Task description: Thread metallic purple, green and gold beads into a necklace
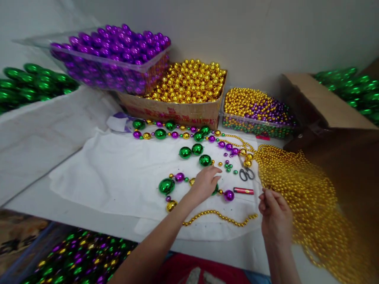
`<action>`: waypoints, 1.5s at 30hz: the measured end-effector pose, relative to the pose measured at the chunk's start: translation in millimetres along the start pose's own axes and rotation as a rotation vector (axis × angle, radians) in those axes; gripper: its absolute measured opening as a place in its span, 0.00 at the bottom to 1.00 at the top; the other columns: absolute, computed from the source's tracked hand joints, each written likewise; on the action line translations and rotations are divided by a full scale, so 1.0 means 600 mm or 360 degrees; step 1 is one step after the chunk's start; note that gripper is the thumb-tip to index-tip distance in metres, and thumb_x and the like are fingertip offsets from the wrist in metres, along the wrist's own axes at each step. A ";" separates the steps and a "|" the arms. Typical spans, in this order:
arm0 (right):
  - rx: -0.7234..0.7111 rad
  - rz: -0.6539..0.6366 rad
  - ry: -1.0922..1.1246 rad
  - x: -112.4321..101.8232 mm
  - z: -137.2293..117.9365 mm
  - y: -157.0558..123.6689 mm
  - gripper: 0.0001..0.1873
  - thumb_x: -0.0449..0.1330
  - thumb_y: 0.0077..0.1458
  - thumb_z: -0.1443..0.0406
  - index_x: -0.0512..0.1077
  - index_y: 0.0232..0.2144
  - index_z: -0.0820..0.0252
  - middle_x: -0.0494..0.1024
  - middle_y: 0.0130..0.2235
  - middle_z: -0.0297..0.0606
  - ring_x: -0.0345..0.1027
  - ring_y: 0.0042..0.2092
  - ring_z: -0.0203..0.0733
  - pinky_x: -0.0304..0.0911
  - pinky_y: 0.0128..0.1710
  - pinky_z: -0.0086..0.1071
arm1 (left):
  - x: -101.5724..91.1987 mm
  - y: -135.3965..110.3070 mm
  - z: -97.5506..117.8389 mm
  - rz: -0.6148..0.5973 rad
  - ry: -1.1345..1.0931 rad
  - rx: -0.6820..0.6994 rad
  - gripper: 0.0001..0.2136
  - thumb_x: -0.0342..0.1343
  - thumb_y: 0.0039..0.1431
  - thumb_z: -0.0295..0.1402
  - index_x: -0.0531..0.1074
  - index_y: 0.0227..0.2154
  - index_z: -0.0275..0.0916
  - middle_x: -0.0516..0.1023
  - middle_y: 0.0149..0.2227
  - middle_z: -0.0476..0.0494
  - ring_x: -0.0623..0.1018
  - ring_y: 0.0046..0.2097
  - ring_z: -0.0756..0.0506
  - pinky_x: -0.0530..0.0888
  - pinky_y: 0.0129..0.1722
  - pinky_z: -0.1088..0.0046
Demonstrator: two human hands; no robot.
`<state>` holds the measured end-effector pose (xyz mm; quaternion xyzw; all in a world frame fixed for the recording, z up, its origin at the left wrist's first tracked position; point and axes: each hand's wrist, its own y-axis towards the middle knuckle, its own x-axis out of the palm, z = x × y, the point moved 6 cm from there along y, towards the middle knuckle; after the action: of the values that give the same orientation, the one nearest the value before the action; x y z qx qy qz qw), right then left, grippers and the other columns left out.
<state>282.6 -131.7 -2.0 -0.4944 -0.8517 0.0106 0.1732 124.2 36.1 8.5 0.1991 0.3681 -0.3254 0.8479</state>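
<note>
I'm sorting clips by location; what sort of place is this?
Probably a bead-stringing worktable: purple beads and gold beads are heaped in containers behind it, and scissors lie near a partly laid-out strand of large beads.

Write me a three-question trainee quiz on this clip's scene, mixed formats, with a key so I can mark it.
1. True or false: in the picture, the clear plastic tub of shiny purple beads is further left than the clear plastic tub of mixed gold, purple and green beads.
2. Where does the slim red cylinder lie?
A) in either tub
B) on the white cloth, near the dark-handled scissors
C) on top of the cardboard box
3. Fill in: the person's ____ hand is nearer the large heap of strung small round gold beads.

Key: 1. True. 2. B. 3. Right: the right hand is beside the heap.
</note>
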 end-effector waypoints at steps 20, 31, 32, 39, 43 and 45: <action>-0.0304 0.0086 -0.0147 0.020 -0.065 -0.044 0.10 0.63 0.49 0.62 0.66 0.27 0.60 0.76 0.30 0.36 0.54 0.20 0.28 0.48 0.18 0.25 | 0.049 0.000 -0.028 -0.0309 -0.2499 -0.0814 0.09 0.52 0.59 0.30 0.70 0.41 0.35 0.75 0.35 0.43 0.74 0.32 0.53 0.71 0.34 0.77; -0.0703 -0.0028 -0.0565 0.068 -0.095 -0.086 0.06 0.61 0.53 0.64 0.70 0.31 0.63 0.76 0.33 0.38 0.60 0.24 0.30 0.58 0.25 0.27 | 0.014 -0.049 -0.049 -0.0098 -0.2830 -0.0824 0.08 0.52 0.60 0.27 0.69 0.41 0.31 0.74 0.33 0.40 0.75 0.31 0.51 0.72 0.31 0.78; -0.0709 -0.0037 -0.0585 0.069 -0.096 -0.087 0.06 0.61 0.53 0.64 0.71 0.31 0.63 0.76 0.33 0.38 0.60 0.24 0.30 0.58 0.25 0.27 | 0.014 -0.050 -0.049 -0.0097 -0.2832 -0.0825 0.08 0.52 0.60 0.27 0.69 0.41 0.31 0.74 0.33 0.40 0.75 0.31 0.51 0.72 0.31 0.78; -0.0663 -0.0002 -0.0662 0.074 -0.099 -0.093 0.07 0.61 0.52 0.63 0.70 0.30 0.63 0.76 0.32 0.39 0.60 0.25 0.31 0.56 0.23 0.25 | 0.015 -0.056 -0.047 -0.0094 -0.2826 -0.0793 0.07 0.54 0.58 0.28 0.70 0.39 0.32 0.75 0.33 0.40 0.75 0.31 0.52 0.71 0.31 0.78; -0.0655 -0.0013 -0.0710 0.075 -0.100 -0.096 0.11 0.63 0.49 0.60 0.72 0.31 0.62 0.75 0.33 0.40 0.62 0.26 0.33 0.55 0.20 0.26 | 0.012 -0.061 -0.042 -0.0078 -0.2816 -0.0780 0.09 0.57 0.55 0.30 0.70 0.39 0.32 0.75 0.33 0.41 0.74 0.29 0.53 0.70 0.30 0.78; -0.0592 -0.0130 -0.0782 0.081 -0.088 -0.092 0.14 0.61 0.50 0.56 0.73 0.32 0.61 0.74 0.29 0.37 0.57 0.21 0.32 0.52 0.17 0.27 | 0.011 -0.062 -0.032 -0.0066 -0.2843 -0.0751 0.11 0.60 0.53 0.31 0.70 0.39 0.33 0.76 0.32 0.42 0.74 0.28 0.53 0.70 0.29 0.79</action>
<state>230.3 -126.8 72.3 -0.4655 -0.8746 -0.0334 -0.1311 91.9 18.2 -12.5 -0.3103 -0.3626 -0.2898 0.8296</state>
